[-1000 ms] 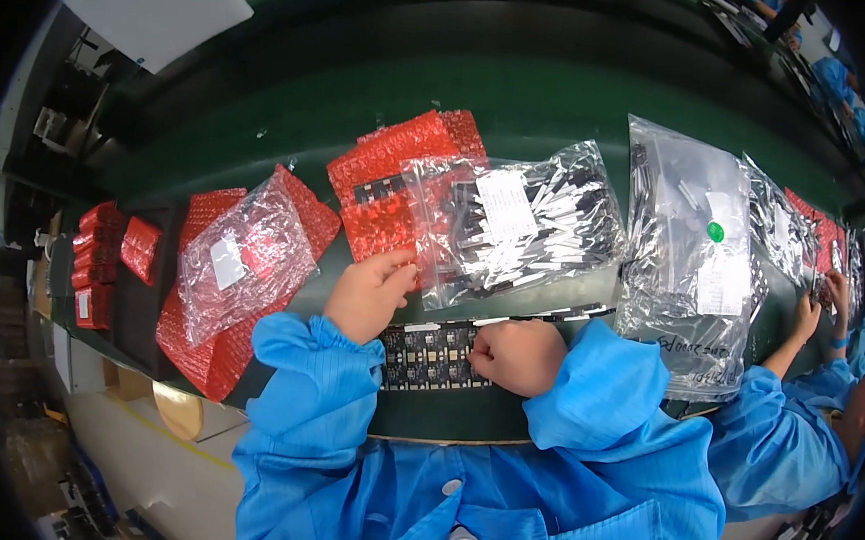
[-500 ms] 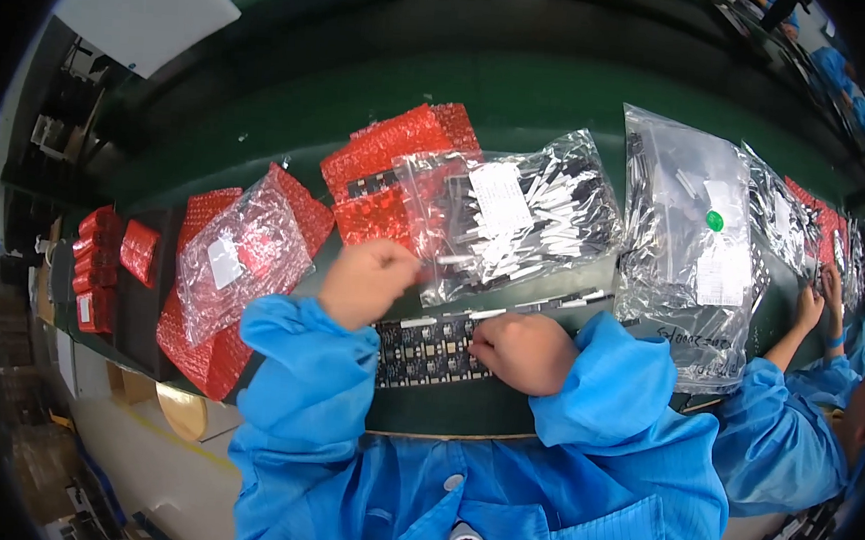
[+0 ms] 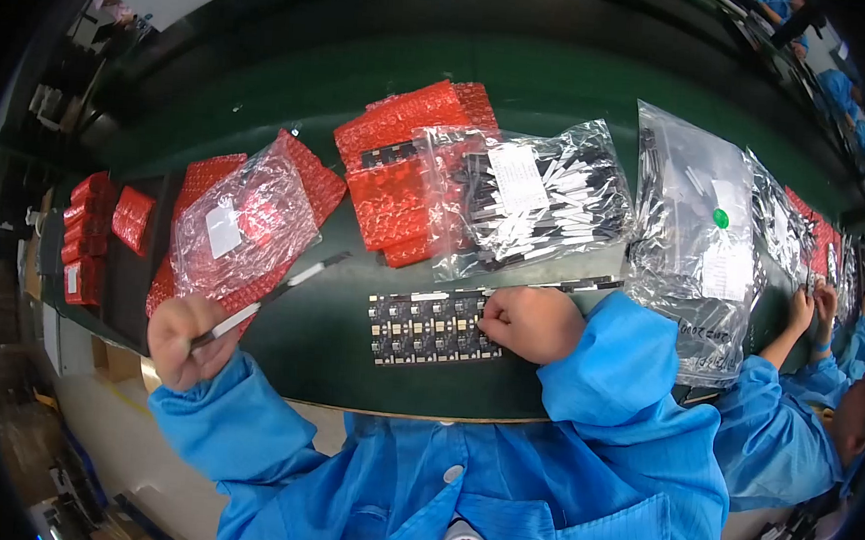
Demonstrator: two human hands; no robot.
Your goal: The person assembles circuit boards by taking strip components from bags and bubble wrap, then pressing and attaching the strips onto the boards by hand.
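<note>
My left hand (image 3: pixel 187 341) is closed on a thin black-and-white strip (image 3: pixel 304 275), which slants up and to the right from my fingers. It is over the near left part of the table, beside red bubble wrap. My right hand (image 3: pixel 534 324) is curled with fingertips pinched at the right end of a black circuit board panel (image 3: pixel 419 326); what they hold, if anything, is hidden. The panel lies flat, with rows of small pale components. Another dark strip with a white part (image 3: pixel 592 284) shows beyond my right hand, partly covered by it.
A clear bag of black-and-white strips (image 3: pixel 558 199) lies beyond the panel, beside red bubble-wrap packs (image 3: pixel 387 207). Another clear bag (image 3: pixel 693 208) is at right, and crumpled clear plastic (image 3: pixel 246 217) at left. A black tray (image 3: pixel 146 280) holds a red packet. A co-worker's hands (image 3: pixel 811 307) are at right.
My left hand has moved from above the panel to the lower left and now shows a strip in its grip. My right hand stays at the panel's right end.
</note>
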